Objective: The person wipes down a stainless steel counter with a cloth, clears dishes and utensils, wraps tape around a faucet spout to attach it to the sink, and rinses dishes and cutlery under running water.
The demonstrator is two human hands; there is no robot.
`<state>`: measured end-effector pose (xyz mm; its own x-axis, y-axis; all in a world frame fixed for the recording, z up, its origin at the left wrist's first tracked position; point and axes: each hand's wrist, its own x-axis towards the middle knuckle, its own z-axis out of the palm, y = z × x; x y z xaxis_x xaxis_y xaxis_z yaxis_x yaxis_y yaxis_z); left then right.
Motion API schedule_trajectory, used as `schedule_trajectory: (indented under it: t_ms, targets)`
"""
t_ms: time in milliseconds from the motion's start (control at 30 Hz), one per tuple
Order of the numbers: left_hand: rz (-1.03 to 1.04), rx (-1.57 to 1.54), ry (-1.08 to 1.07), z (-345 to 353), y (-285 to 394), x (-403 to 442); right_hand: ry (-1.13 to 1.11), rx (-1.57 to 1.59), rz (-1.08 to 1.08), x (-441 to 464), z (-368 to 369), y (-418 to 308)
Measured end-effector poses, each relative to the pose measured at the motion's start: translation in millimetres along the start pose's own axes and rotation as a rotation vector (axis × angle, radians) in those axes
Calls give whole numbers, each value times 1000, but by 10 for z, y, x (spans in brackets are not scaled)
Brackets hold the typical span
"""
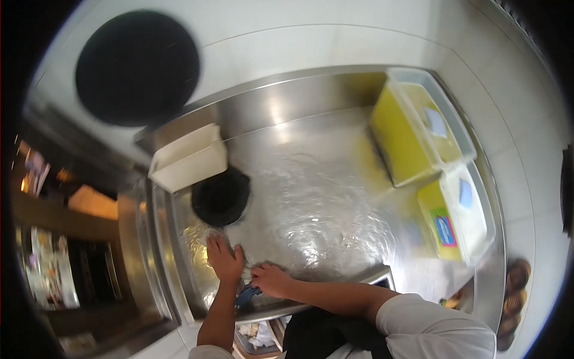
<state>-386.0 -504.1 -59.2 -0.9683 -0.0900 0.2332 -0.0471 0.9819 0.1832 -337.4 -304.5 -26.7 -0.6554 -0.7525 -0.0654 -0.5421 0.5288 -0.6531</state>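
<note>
My left hand (225,258) lies on the wet steel counter (299,143) near its front left corner, fingers stretched forward, below a round black object (221,197). Just to its right, my right hand (270,280) has its fingers bent around something at the front edge; what it grips is too small to make out. A dark blue cloth-like item (247,295) shows between and below the two hands. Water with ripples covers much of the steel surface.
An off-white bin (190,157) stands at the back left. Two clear containers with yellow contents, a large one (406,131) and a smaller one (457,215), stand on the right. A large black disc (137,67) is at the upper left. Below the front edge sits a tray (258,336) with crumpled material.
</note>
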Motion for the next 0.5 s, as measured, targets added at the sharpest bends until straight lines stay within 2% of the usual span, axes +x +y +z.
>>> schedule_trajectory:
  t_ms: [33,100,167,233,267,300,333,467,500]
  targets:
    - [142,-37,-48,32,167,90,35,7,50,-77,-77,142]
    - [272,-80,-103,44,680,221,28,-3,81,-294,-207,456]
    - [398,-130,-128,158,1097,453,113,81,169,-545,-442,656]
    - [404,-135,-136,441,1402,865,187,172,251,-712,-542,819]
    - [369,-138,-131,626,1534,1085,341,114,228,-669,-524,902]
    - [415,-166,-54,801,1647,1341,493,50,207,-624,-531,990]
    - [456,-196,23,967,1782,1615,516,110,259,-578,-553,1069]
    - [775,-404,-190,1019,2630,2239,543,127,418,-445,-706,1270]
    - [798,-398,-205,1090,2854,2302,563,180,443,-492,-776,1368]
